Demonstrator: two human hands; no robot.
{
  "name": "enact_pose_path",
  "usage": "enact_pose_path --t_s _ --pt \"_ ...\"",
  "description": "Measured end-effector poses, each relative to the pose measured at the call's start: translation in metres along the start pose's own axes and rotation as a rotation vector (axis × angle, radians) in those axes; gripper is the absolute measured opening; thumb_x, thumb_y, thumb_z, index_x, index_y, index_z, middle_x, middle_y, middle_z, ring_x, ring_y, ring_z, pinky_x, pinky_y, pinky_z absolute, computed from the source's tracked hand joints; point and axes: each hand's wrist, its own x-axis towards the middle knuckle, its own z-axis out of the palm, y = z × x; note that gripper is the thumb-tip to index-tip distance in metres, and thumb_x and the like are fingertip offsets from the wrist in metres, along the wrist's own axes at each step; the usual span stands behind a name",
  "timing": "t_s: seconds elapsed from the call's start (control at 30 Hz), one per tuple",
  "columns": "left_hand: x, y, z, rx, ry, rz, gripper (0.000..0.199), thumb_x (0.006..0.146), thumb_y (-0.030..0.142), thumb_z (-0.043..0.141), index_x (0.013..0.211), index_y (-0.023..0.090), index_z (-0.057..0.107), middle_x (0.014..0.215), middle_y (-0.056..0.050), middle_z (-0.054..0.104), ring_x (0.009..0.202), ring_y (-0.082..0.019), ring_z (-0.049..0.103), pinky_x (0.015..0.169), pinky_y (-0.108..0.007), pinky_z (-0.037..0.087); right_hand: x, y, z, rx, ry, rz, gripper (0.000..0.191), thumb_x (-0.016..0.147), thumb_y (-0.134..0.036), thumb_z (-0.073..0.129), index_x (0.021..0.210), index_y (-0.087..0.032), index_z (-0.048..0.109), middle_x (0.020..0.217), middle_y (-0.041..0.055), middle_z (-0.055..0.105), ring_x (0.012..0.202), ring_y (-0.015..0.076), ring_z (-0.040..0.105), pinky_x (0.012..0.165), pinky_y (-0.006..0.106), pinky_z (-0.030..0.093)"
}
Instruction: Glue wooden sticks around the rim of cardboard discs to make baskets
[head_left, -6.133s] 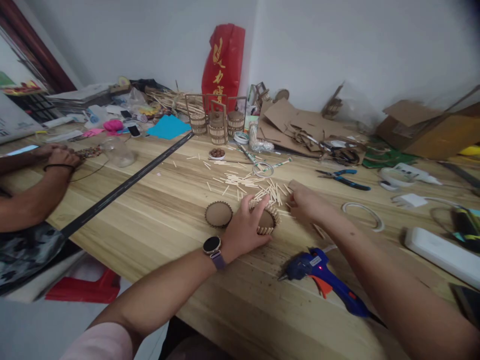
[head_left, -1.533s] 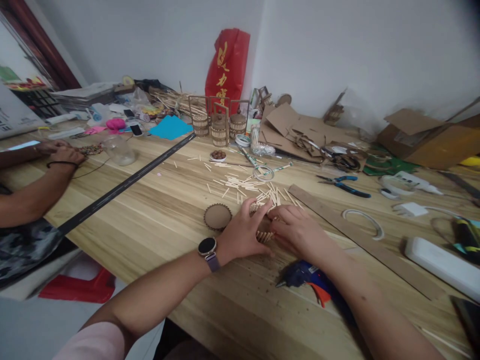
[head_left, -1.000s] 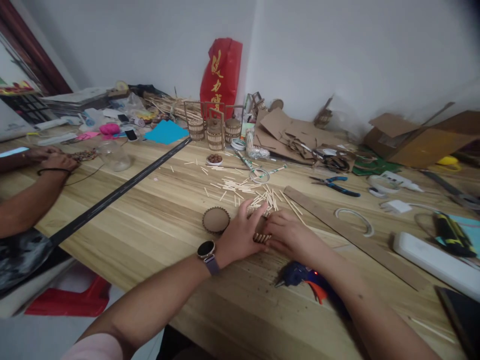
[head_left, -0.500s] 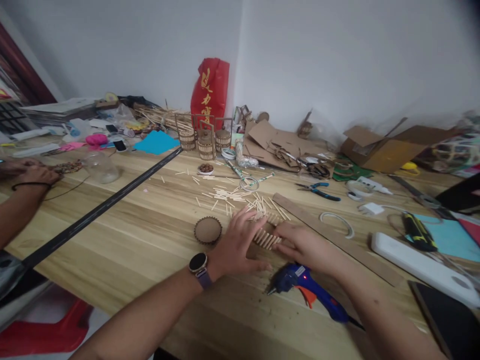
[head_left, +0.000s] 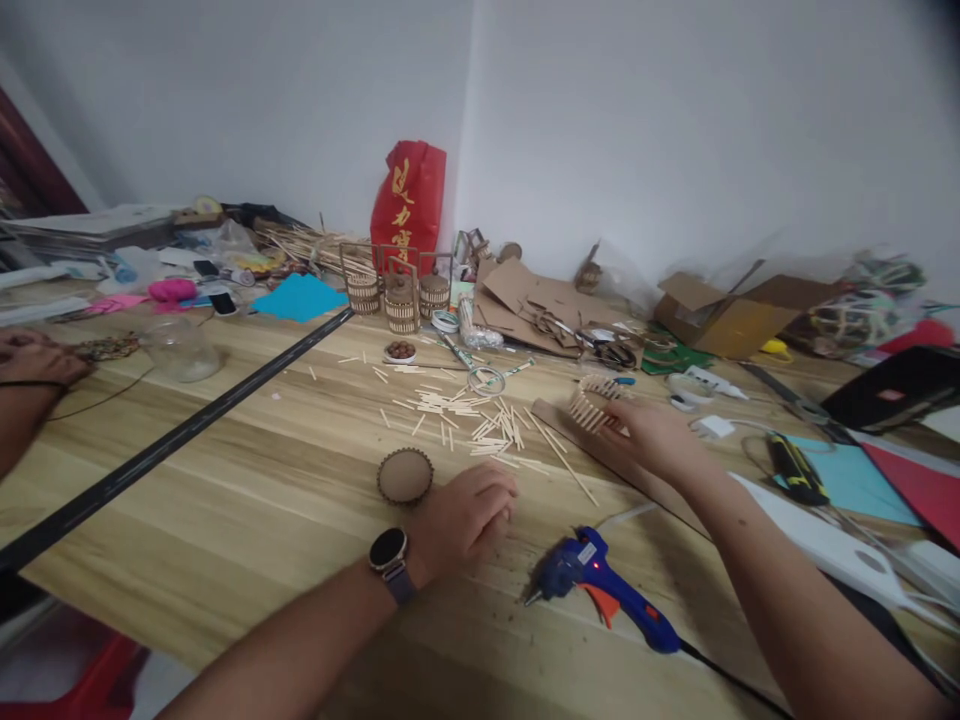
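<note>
My right hand (head_left: 656, 438) grips a ring of short wooden sticks (head_left: 594, 402) by its near side, over the strip of brown cardboard. Curled loosely on the table lies my left hand (head_left: 472, 512), its fingers together and nothing showing in them; a watch is on that wrist. Just left of it sits a round cardboard tray with a dark beaded-looking rim (head_left: 405, 476). Loose short sticks (head_left: 491, 435) are scattered beyond the left hand. A blue hot glue gun (head_left: 600, 585) with an orange trigger rests between my forearms, its small red light on.
Small stick baskets with tall handles (head_left: 401, 310) stand before a red bag (head_left: 409, 200). Another person's hands (head_left: 37, 360) are at the far left, near a clear plastic jar (head_left: 184, 350). A cardboard box (head_left: 742, 310) and a white power strip (head_left: 817, 540) lie to the right.
My right hand has carried the stick ring away to the right and farther back. My left hand has let go of the ring area, drawn nearer, and its spread fingers have curled in.
</note>
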Motion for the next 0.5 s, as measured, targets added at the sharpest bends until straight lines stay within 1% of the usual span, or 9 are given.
enact_pose_path --t_s 0.1,0.23,0.33,0.43,0.5 --pt "-0.001 0.0 0.001 0.034 -0.038 -0.062 0.023 0.097 0.023 0.028 0.088 0.019 0.05 0.093 -0.007 0.063 0.091 -0.019 0.058 0.085 -0.033 0.048 0.011 0.01 0.006 -0.048 0.007 0.083 0.022 0.088 -0.024 0.044 0.091 -0.016 0.064 0.09 0.0144 0.069 0.081 0.0264 0.064 0.063 0.03 0.041" --pt "-0.001 -0.002 0.002 0.158 -0.103 -0.124 0.031 0.099 0.027 0.023 0.088 0.019 0.05 0.086 -0.006 0.062 0.082 -0.019 0.057 0.078 -0.031 0.046 0.025 0.017 0.012 -0.08 0.003 0.141 0.024 0.089 -0.023 0.043 0.093 -0.015 0.065 0.088 0.0154 0.069 0.078 0.0273 0.064 0.06 0.031 0.039" --pt "-0.001 -0.003 0.003 0.259 -0.172 -0.138 0.033 0.099 0.028 0.024 0.08 0.02 0.05 0.08 -0.005 0.061 0.076 -0.018 0.056 0.071 -0.03 0.043 0.03 0.017 0.02 -0.079 0.003 0.136 0.026 0.09 -0.024 0.041 0.094 -0.016 0.065 0.091 0.0149 0.069 0.082 0.0267 0.063 0.062 0.031 0.039" --pt "-0.001 -0.004 0.004 0.324 -0.222 -0.144 0.033 0.099 0.029 0.029 0.074 0.02 0.049 0.074 -0.003 0.059 0.072 -0.017 0.055 0.066 -0.03 0.04 0.03 0.015 0.03 -0.056 -0.01 0.113 0.024 0.089 -0.023 0.042 0.09 -0.017 0.066 0.092 0.0135 0.069 0.086 0.0249 0.062 0.067 0.03 0.041" --pt "0.0 -0.004 0.004 0.349 -0.244 -0.147 0.033 0.099 0.029 0.033 0.072 0.02 0.049 0.072 -0.002 0.058 0.071 -0.017 0.054 0.065 -0.029 0.038 0.028 0.014 0.034 -0.039 -0.012 0.107 0.024 0.089 -0.022 0.043 0.094 -0.016 0.066 0.095 0.0135 0.068 0.09 0.0244 0.061 0.072 0.03 0.042"
